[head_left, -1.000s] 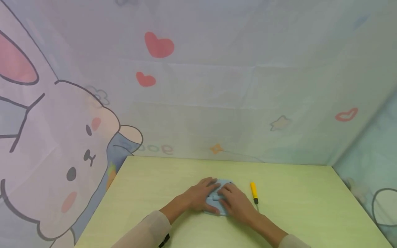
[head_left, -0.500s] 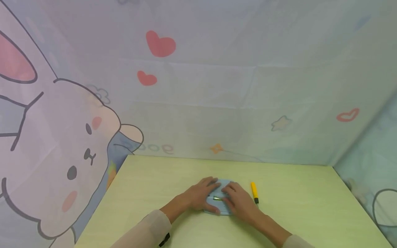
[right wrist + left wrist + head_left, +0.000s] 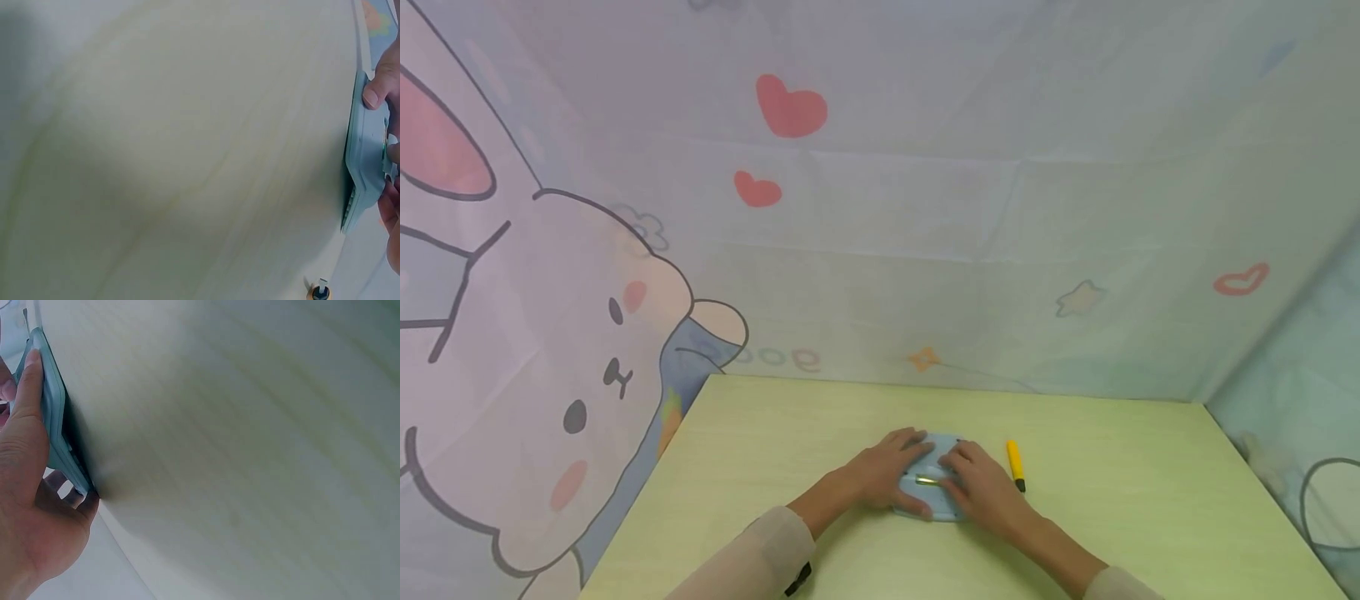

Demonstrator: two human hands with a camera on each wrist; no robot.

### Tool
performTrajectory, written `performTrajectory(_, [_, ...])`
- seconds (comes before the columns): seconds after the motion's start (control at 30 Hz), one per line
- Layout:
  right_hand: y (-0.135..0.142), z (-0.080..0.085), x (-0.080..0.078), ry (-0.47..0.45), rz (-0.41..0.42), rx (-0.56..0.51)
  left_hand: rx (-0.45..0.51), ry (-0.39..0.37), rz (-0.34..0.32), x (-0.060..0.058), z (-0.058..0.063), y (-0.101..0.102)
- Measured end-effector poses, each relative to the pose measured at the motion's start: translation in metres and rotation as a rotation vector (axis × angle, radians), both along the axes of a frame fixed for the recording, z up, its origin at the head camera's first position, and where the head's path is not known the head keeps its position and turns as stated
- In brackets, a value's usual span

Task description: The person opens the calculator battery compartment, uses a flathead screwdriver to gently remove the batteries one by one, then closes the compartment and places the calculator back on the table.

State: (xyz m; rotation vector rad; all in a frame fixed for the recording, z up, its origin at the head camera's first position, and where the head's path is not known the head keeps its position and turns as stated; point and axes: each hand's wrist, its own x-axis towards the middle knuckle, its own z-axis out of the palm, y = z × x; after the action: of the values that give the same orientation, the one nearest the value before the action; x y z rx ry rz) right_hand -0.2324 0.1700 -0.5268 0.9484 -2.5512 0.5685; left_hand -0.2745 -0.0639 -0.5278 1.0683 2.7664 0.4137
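Observation:
A flat light-blue device (image 3: 917, 500) lies on the table, a narrow slot in its upper face. In that slot shows a shiny yellow-green battery (image 3: 927, 481). My left hand (image 3: 880, 477) grips the device's left side, thumb at the near edge and fingers spread over the far part. My right hand (image 3: 981, 485) lies over its right side with bent fingers; the right wrist view has them pinching a small pale-blue cover (image 3: 388, 164) at the slot. The palm hides part of the device's right end.
To the right of the device lies a screwdriver (image 3: 1015, 463) with a yellow handle and black collar; my right hand and wrist hide its shaft. The pale-green tabletop (image 3: 1135, 483) meets a printed cloth backdrop (image 3: 887, 292) at the back.
The blue cover over the slot has come away, and the battery shows there. My right hand has shifted slightly right, now covering the screwdriver's shaft. My left hand keeps its hold.

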Motion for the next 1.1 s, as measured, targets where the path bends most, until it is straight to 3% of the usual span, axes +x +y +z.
performTrajectory(0.57, [0.0001,-0.0038,-0.001,0.114,0.055,0.084,0.002,-0.015,0.005,0.0005,-0.0005,-0.0012])
performTrajectory(0.83, [0.0048,-0.0044,-0.0026,0.058,0.081,0.073,0.009,0.001,-0.011,-0.0012,-0.0021,-0.0011])
performTrajectory(1.1, [0.0046,-0.0058,-0.0035,-0.024,0.017,0.08,0.004,0.004,-0.007,-0.0012,-0.0022,-0.0006])
